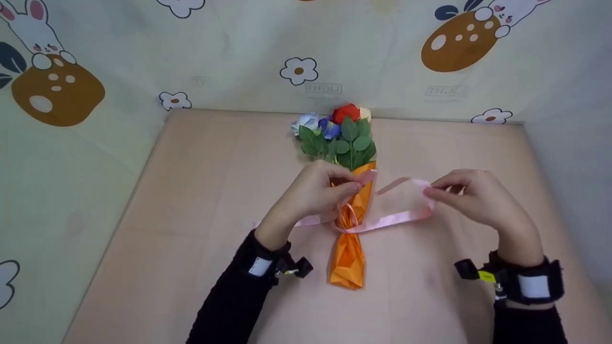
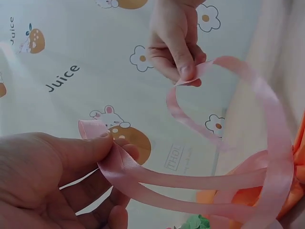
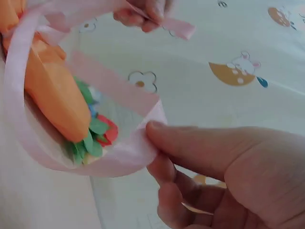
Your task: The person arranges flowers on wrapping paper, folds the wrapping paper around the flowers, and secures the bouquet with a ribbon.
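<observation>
A bouquet wrapped in orange paper (image 1: 347, 263) lies on the table, with red, blue and pale flowers and green leaves (image 1: 351, 143) at its far end. Pink ribbon (image 1: 392, 220) circles the wrap at its narrow waist. My left hand (image 1: 325, 188) is above the wrap, pinching a doubled length of ribbon between thumb and forefinger; a short end sticks out past the fingertips in the left wrist view. Off to the right, my right hand (image 1: 478, 196) pinches another stretch of the ribbon (image 3: 143, 148), which curves back to the waist as a wide loop.
The pinkish table (image 1: 181, 267) ends at a back edge near the flower heads. Behind it hangs a pale cloth (image 1: 239, 57) printed with rabbits, brown fruit and white flowers. Both wrists wear black straps with small cameras (image 1: 526, 284).
</observation>
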A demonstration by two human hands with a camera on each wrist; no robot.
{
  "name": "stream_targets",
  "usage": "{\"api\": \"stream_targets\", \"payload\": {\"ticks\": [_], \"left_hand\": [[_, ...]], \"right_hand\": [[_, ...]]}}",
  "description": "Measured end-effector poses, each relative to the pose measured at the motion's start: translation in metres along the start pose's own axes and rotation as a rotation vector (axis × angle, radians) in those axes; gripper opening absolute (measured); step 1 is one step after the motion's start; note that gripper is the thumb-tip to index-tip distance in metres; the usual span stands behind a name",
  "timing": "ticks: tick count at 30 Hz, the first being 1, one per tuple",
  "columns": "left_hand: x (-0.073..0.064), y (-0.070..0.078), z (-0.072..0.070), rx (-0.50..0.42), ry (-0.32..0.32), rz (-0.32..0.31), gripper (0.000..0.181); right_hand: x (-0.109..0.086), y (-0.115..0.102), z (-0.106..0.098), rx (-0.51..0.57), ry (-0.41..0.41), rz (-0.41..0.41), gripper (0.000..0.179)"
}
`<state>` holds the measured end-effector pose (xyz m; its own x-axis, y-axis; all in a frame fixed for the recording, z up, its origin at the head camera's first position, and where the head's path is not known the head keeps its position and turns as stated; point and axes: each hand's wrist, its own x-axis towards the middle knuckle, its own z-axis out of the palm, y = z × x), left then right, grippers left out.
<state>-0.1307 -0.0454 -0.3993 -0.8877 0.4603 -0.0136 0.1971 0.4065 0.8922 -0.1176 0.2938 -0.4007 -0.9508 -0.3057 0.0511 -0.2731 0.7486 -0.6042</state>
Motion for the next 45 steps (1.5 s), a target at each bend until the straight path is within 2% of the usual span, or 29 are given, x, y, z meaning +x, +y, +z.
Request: {"api": "stream_targets", "payload": {"ticks": [2, 4, 8, 11, 17, 21, 24, 26, 28, 31, 34, 36, 38, 40, 42, 45], "left_hand": [[0.0, 0.0, 0.0, 0.001, -0.008, 0.007, 0.013], [0.0, -0.001, 0.0, 0.002, -0.015, 0.026, 0.013], [0.0, -0.002, -0.001, 0.0, -0.024, 0.059, 0.013], [0.0, -0.002, -0.001, -0.008, -0.03, 0.055, 0.014], [0.001, -0.001, -0.001, -0.021, -0.042, 0.036, 0.016], [0.001, 0.0, 0.001, -0.031, -0.048, 0.024, 0.015], [0.001, -0.001, 0.003, -0.036, -0.058, 0.015, 0.015], [0.001, -0.002, 0.004, -0.032, -0.065, 0.014, 0.016], [0.001, -0.002, 0.004, -0.03, -0.066, 0.013, 0.016], [0.001, -0.002, 0.004, -0.021, -0.057, 0.016, 0.016], [0.002, -0.002, 0.005, -0.018, -0.054, 0.014, 0.015], [0.004, -0.001, 0.006, -0.01, -0.057, 0.028, 0.014], [0.003, -0.002, 0.008, 0.004, -0.062, 0.046, 0.014], [0.003, -0.002, 0.009, 0.009, -0.068, 0.063, 0.014], [0.003, -0.002, 0.011, 0.008, -0.072, 0.074, 0.014], [0.003, -0.001, 0.012, -0.001, -0.08, 0.084, 0.016]], "right_hand": [[0.003, 0.006, -0.008, -0.003, 0.092, 0.138, 0.024], [0.009, 0.012, -0.009, 0.014, 0.144, 0.254, 0.034], [0.021, 0.021, -0.004, 0.021, 0.18, 0.369, 0.037], [0.03, 0.027, 0.003, 0.039, 0.191, 0.407, 0.036], [0.043, 0.037, 0.019, 0.065, 0.202, 0.414, 0.037], [0.042, 0.037, 0.026, 0.045, 0.154, 0.496, 0.05], [0.041, 0.031, 0.031, 0.03, 0.111, 0.502, 0.056], [0.042, 0.023, 0.033, 0.043, 0.105, 0.463, 0.054], [0.043, 0.011, 0.033, 0.066, 0.133, 0.405, 0.05], [0.04, -0.013, 0.033, 0.079, 0.234, 0.311, 0.043], [0.033, -0.037, 0.032, 0.116, 0.361, 0.154, 0.03], [0.028, -0.05, 0.031, 0.153, 0.403, 0.002, 0.019], [0.024, -0.058, 0.032, 0.179, 0.379, -0.148, 0.013], [0.021, -0.064, 0.033, 0.168, 0.319, -0.256, 0.016], [0.02, -0.067, 0.035, 0.135, 0.255, -0.313, 0.022], [0.021, -0.068, 0.038, 0.107, 0.182, -0.342, 0.025]]}}
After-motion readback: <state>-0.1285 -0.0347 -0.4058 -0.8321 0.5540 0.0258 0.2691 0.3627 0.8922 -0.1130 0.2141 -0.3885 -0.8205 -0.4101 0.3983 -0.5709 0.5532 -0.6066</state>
